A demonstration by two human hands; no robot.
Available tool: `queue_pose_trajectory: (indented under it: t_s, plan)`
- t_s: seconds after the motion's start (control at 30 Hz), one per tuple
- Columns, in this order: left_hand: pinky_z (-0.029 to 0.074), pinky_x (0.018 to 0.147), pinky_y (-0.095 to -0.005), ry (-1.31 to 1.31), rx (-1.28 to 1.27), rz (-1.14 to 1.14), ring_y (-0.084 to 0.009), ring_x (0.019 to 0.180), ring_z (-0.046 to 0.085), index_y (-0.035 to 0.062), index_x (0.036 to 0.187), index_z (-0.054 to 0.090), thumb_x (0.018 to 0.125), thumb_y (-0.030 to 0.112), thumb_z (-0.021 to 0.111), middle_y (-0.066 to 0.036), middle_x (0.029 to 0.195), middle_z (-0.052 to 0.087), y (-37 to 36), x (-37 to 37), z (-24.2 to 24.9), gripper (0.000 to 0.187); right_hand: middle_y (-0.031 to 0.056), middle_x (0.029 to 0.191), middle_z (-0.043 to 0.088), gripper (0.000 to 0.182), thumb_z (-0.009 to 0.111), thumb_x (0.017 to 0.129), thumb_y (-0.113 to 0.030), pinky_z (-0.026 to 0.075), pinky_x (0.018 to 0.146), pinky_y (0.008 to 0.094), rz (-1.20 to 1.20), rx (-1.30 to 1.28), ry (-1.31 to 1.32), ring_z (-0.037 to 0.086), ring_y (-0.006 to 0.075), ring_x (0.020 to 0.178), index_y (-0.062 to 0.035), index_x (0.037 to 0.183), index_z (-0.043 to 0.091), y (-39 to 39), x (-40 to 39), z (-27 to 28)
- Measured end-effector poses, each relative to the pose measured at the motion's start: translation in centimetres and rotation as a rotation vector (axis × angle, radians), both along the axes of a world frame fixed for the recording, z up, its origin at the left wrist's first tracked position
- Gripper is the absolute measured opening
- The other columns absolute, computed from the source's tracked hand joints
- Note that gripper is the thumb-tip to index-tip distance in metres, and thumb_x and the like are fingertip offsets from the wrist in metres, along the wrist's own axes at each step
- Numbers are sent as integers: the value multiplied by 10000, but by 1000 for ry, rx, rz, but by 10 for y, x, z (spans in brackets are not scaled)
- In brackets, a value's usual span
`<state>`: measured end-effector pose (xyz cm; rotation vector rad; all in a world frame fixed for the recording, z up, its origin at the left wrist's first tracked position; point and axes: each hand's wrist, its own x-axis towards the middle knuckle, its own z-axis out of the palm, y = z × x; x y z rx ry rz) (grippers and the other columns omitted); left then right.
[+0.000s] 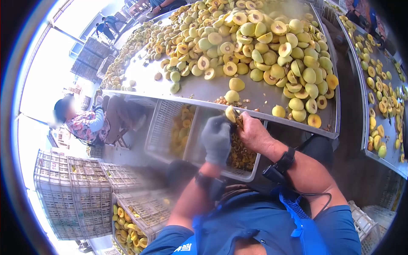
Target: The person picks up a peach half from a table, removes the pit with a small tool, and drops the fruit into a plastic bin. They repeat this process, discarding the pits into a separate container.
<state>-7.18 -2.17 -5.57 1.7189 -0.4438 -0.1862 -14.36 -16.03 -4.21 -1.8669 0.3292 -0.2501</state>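
My left hand (216,140), in a grey glove and blurred, is closed around a yellow peach half (230,114) at the front edge of the metal table (272,117). My bare right hand (255,132) meets it from the right, fingers curled around something dark and narrow that I cannot make out. On the tabletop just beyond lie loose peach halves (232,96) and small brown pits (221,101). Below both hands, a pale crate (245,177) holds brownish pits and scraps (242,155).
A large heap of cut peaches (272,46) covers much of the table. Another crate (159,127) with peaches stands left of my knees. Stacked crates (70,195) rise at lower left. A seated person (91,121) works at left. A second peach-laden table (365,106) runs along the right.
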Motion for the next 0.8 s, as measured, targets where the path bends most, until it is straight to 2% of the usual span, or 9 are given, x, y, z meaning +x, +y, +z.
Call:
queue_pose_trajectory:
  t_s: [0.07, 0.17, 0.27, 0.4, 0.47, 0.57, 0.7, 0.73, 0.8]
  plan:
    - [536, 907, -286, 185, -34, -44, -150, 989, 668, -45, 1224, 659, 942, -2, 652, -82, 1105, 719, -1, 20, -5, 286, 354, 955, 662, 309, 587, 982, -199, 504, 842, 542, 6, -28, -21, 620, 535, 1005, 59, 1136, 515, 1, -1, 5]
    - [533, 938, -305, 187, -242, -186, -172, 1063, 658, -47, 1322, 613, 976, 69, 619, -102, 1215, 685, -1, 29, -15, 365, 346, 914, 656, 288, 592, 970, -182, 506, 807, 543, 13, -102, -53, 627, 537, 946, 57, 1110, 511, -6, 2, 3]
    - [525, 979, -325, 556, -385, -297, -182, 1120, 648, -52, 1375, 573, 991, 104, 591, -113, 1269, 661, -6, 21, 35, 415, 341, 869, 645, 259, 587, 954, -160, 502, 771, 547, 58, -163, 0, 629, 537, 893, 53, 1077, 505, -9, -2, 0]
    - [520, 996, -333, 590, -284, -413, -196, 1128, 657, -52, 1371, 578, 1003, 127, 562, -115, 1263, 670, -7, 46, 21, 409, 339, 839, 638, 232, 584, 918, -112, 498, 760, 550, 101, -183, 65, 629, 535, 879, 50, 1064, 504, -9, 2, -10]
    - [515, 1000, -333, 609, -266, -500, -195, 1125, 659, -47, 1373, 578, 996, 117, 564, -117, 1262, 672, -15, 53, 27, 412, 336, 841, 643, 250, 590, 902, -101, 505, 763, 546, 69, -172, 29, 629, 534, 881, 49, 1085, 508, -13, 6, -10]
    - [510, 997, -327, 680, -260, -585, -194, 1115, 660, -36, 1366, 591, 980, 107, 573, -114, 1238, 681, -27, 68, 10, 412, 321, 859, 657, 276, 614, 893, -108, 517, 770, 525, 36, -180, 13, 639, 523, 885, 47, 1103, 526, -25, 11, -11]
    - [551, 915, -339, 548, -92, -558, -193, 1039, 682, -42, 1353, 600, 909, 121, 635, -104, 1211, 693, -53, 78, 1, 474, 291, 906, 680, 285, 639, 897, -151, 526, 789, 483, -91, -54, -68, 663, 477, 889, 49, 1085, 563, -43, 13, -16]
    - [566, 883, -363, 357, 60, -614, -240, 1012, 716, -30, 1299, 644, 886, 134, 653, -136, 1172, 730, -58, 81, 0, 445, 261, 899, 682, 259, 645, 894, -158, 524, 788, 460, -123, -64, -38, 665, 433, 865, 47, 1039, 583, -49, 13, -16]
    - [561, 899, -378, 8, 384, -614, -290, 1029, 720, -6, 1255, 678, 887, 159, 657, -170, 1146, 740, -68, 82, 0, 404, 253, 877, 675, 253, 649, 892, -161, 524, 779, 459, -271, -71, -73, 660, 428, 840, 43, 1029, 585, -62, 11, -20]
